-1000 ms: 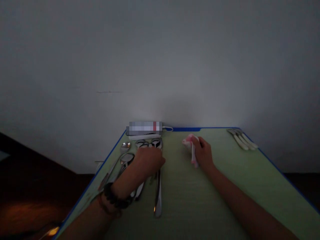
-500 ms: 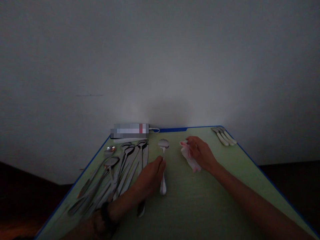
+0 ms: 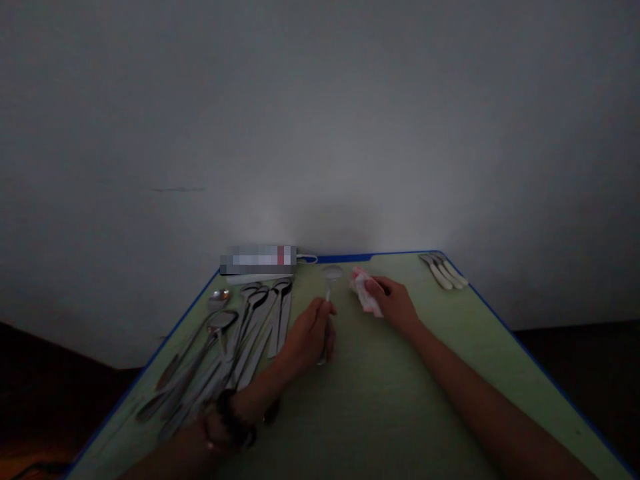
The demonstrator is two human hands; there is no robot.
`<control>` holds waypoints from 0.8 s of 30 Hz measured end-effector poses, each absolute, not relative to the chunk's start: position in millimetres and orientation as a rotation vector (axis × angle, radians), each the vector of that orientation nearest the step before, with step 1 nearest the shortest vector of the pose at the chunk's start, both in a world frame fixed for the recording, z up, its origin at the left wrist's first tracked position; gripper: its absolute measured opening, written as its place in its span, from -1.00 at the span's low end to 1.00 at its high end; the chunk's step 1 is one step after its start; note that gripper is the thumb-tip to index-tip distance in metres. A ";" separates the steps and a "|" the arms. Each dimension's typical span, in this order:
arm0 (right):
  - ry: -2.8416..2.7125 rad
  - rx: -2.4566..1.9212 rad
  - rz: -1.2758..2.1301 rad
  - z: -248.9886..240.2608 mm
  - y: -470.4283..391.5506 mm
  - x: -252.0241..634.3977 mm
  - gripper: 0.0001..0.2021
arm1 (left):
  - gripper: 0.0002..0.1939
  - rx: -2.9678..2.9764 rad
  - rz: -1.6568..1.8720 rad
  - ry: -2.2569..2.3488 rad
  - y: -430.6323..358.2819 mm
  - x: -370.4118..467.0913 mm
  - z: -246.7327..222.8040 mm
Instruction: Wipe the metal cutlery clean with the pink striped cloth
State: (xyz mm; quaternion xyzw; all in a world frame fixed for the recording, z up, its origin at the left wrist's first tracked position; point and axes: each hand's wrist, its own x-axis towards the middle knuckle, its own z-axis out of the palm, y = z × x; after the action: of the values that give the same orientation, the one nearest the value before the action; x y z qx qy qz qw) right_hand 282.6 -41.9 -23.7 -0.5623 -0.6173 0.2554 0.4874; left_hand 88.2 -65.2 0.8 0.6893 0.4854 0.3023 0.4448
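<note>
My left hand (image 3: 309, 337) is closed around the handle of a metal spoon (image 3: 333, 273), whose bowl points toward the wall; the fingers hide much of the handle. To its right, my right hand (image 3: 393, 300) pinches a crumpled pink-and-white cloth (image 3: 365, 293). The cloth is close to the spoon's bowl but a gap shows between them. Left of my left hand lies a spread of metal cutlery (image 3: 250, 333), several spoons and flat-handled pieces, partly covered by my left forearm.
At the table's far right corner lie three forks with cream handles (image 3: 445, 273). A blurred-out box-like object (image 3: 257, 260) with a white cable (image 3: 307, 258) stands at the far left. The green table (image 3: 380, 407) has a blue edge and meets a grey wall (image 3: 320, 133).
My left hand has raised the spoon and moved it slightly away from me. My right hand has brought the cloth left and up, nearer the spoon's bowl, bunching it more.
</note>
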 end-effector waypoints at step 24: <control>-2.241 -1.228 0.382 -21.4 -48.2 254.9 -0.54 | -0.77 0.876 1.046 0.946 -63.8 94.4 -18.5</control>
State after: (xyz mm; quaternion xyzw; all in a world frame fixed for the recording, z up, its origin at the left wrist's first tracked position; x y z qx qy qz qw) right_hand 254.9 -48.2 -21.4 -0.4569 -0.8339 0.1421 0.2751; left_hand 94.4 -63.8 -18.5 0.3894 0.4204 0.4650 0.6748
